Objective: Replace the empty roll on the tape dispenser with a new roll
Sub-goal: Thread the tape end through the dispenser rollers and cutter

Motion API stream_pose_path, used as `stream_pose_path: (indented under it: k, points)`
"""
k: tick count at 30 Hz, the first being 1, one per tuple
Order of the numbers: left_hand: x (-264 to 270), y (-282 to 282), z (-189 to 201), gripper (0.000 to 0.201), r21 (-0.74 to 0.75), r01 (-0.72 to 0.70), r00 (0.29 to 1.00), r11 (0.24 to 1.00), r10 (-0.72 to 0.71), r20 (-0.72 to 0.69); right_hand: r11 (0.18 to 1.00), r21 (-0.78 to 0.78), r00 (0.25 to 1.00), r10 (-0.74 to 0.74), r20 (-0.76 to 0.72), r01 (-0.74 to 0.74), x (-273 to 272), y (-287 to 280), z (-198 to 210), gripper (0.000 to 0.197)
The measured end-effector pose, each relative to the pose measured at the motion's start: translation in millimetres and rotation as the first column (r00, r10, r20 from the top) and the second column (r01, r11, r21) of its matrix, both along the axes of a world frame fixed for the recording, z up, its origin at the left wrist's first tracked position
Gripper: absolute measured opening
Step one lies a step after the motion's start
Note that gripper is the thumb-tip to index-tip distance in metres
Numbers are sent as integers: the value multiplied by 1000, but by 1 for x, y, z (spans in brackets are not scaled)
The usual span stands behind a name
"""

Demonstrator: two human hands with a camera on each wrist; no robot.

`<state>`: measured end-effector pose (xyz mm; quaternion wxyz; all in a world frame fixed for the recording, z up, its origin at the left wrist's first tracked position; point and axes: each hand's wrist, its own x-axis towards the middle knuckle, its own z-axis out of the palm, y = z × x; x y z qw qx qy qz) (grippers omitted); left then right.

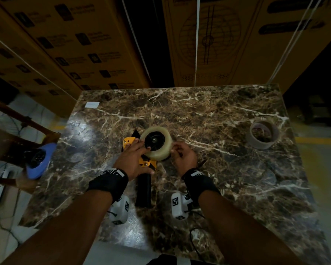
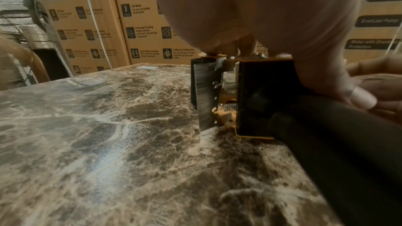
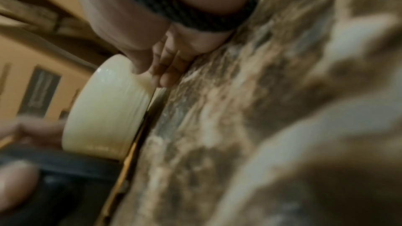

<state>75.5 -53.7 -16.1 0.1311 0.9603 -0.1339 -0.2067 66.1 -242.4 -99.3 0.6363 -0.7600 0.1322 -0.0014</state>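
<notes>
While the left hand [image 1: 131,159] presses the tape dispenser [image 1: 144,165] flat, right hand [image 1: 183,156] fingertips pinch the new roll [image 1: 158,143]'s slick, stiff rim; grip its sides.

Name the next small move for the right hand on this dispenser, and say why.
Probably peel the tape's free end off the new roll: the roll already sits on the dispenser, the left hand steadies it, and the right hand picks at its side.
</notes>
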Motion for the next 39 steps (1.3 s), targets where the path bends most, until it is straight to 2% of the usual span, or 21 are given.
stream_pose_path:
  k: [5, 8, 13, 18, 22, 25, 28, 31, 34, 39]
  points:
    - [1, -1, 1, 90, 11, 3, 1000, 1000, -3, -10, 1000, -24, 999, -19, -46, 18, 3, -2, 6, 13]
    - [1, -2, 1, 90, 19, 7, 1000, 1000, -6, -5, 998, -53, 998, 40, -51, -42, 2, -4, 8, 5]
    - [1, -2, 0, 90, 23, 5, 1000, 1000, -5, 7, 1000, 11, 1000, 20, -23, -20, 0, 2, 12, 31]
    - [2, -1, 0, 90, 12, 0, 1000, 1000, 0, 9, 998, -54, 1000, -18, -4, 18, 0, 5, 7, 17]
    - [2, -2, 1, 89, 36, 5, 1000, 999, -5, 0, 973, -203, 987, 130, 89, -110, -4, 3, 5, 5]
    - [2, -3, 0, 90, 50, 8, 1000, 999, -8, 2, 992, -104, 997, 71, -35, -74, -2, 4, 6, 19]
    - [2, -2, -1, 90, 51, 1, 1000, 999, -1, -2, 999, 1, 996, 33, -83, -33, 1, 3, 7, 33]
    - [3, -1, -2, 91, 43, 1, 1000, 999, 0, -10, 998, 63, 997, 8, -76, -3, 2, -1, 10, 25]
    - [3, -1, -2, 91, 29, -3, 1000, 1000, 4, -15, 999, 45, 997, -6, -83, 10, 5, -4, 7, 13]
    - [3, -1, -2, 91, 39, 1, 1000, 999, 0, -11, 999, 31, 994, 27, -103, -24, 5, -4, 8, 15]
